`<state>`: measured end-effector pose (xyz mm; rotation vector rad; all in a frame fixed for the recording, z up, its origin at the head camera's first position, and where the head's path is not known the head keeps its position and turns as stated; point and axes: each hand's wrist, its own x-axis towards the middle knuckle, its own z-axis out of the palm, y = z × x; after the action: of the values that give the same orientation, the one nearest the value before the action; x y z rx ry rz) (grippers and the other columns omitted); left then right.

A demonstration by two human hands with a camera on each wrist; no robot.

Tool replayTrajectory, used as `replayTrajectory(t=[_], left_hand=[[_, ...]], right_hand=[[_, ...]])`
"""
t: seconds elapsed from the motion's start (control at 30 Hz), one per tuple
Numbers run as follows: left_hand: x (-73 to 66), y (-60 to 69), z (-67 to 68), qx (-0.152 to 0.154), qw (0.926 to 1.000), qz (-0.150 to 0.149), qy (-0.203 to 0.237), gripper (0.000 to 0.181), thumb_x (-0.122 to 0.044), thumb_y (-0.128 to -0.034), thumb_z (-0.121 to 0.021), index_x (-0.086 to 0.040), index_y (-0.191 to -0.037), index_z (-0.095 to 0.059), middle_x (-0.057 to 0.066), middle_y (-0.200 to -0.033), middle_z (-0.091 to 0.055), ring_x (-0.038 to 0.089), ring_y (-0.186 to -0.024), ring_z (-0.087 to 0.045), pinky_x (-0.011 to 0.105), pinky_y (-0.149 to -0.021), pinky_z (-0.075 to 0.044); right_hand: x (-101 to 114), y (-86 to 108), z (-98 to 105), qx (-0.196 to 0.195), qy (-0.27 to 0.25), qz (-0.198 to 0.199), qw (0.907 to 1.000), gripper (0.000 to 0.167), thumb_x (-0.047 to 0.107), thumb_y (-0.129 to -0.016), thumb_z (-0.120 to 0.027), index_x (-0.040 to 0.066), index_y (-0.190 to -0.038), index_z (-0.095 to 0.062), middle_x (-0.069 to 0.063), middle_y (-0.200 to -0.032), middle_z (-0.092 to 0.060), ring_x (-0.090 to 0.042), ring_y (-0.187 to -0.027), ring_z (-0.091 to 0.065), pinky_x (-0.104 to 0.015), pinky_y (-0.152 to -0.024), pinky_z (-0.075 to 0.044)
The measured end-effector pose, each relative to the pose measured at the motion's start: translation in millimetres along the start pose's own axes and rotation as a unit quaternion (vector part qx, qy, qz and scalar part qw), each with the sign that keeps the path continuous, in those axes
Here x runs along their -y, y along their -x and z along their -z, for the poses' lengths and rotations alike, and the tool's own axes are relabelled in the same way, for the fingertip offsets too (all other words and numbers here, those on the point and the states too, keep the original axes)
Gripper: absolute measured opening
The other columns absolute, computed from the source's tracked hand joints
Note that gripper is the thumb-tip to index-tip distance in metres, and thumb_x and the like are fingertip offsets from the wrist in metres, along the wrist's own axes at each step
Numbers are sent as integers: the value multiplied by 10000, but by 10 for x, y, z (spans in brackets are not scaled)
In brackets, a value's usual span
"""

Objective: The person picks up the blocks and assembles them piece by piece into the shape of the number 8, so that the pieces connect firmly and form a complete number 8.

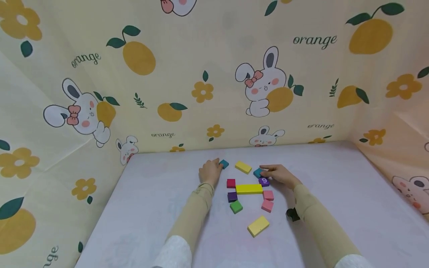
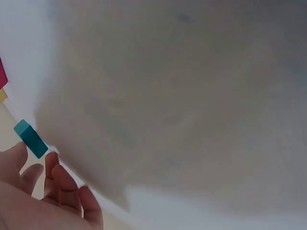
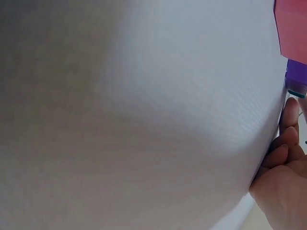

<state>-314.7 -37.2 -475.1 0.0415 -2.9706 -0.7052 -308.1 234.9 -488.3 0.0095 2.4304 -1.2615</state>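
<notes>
At the back of the table my left hand [image 1: 211, 172] has its fingertips at a small teal block [image 1: 224, 163]. In the left wrist view, thumb and a finger meet the sides of this teal block [image 2: 31, 139]; the other fingers are bent. My right hand [image 1: 280, 174] pinches a second teal block [image 1: 258, 172] by its right side, partly covering it. That block lies against a purple block [image 1: 264, 181] marked 9. Between the hands lies a pale yellow block [image 1: 243, 167]. In the right wrist view the right hand [image 3: 283, 167] hides most of its block.
In front of the hands, a long yellow block [image 1: 249, 189] lies among red [image 1: 231, 183], dark purple [image 1: 232, 197], green [image 1: 236, 206] and pink blocks [image 1: 268, 195]. Nearer lies another pale yellow block [image 1: 258, 226]. A black object [image 1: 293, 214] sits beside the right forearm. Patterned cloth [image 1: 201, 111] hangs behind.
</notes>
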Motion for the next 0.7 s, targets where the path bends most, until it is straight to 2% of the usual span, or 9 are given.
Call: replayTrajectory(t=[0.17,0.33,0.5,0.7], left_hand=[[-1,16,-40,-141,9998,162,19,328,-364,-907,-572,-214,-1189,-646,56,-1082,-681,242,-1006,-627,463,-893,-413],[2,-9,-58,-136,9994,289,139,318,-374,-895,-585,-216,-1159,-665,35,-1095,-688,234,-1016,-630,447,-886,-404],[-4,-22,-60,-27,9959,506,747,302,-363,-864,-622,-204,-1111,-690,8,-1119,-694,237,-1066,-616,454,-883,-370],[-32,2,-25,271,9826,803,1653,283,-315,-843,-656,-156,-1073,-702,29,-1102,-698,255,-1097,-580,473,-924,-319]], right_hand=[[5,-6,-18,-7,5,-56,10000,612,402,-885,-592,180,-1419,-391,-237,-1415,-390,-345,-1216,-406,-533,-1041,-331],[21,-5,-22,13,-13,-82,10000,621,413,-893,-575,173,-1429,-372,-230,-1458,-336,-371,-1277,-350,-561,-1067,-285],[22,11,-15,10,-14,-47,10000,612,419,-904,-556,137,-1420,-385,-219,-1459,-345,-366,-1278,-344,-561,-1071,-276],[-1,10,-17,-34,33,-22,10000,617,448,-904,-542,113,-1404,-405,-198,-1342,-498,-342,-1228,-407,-554,-1046,-313]])
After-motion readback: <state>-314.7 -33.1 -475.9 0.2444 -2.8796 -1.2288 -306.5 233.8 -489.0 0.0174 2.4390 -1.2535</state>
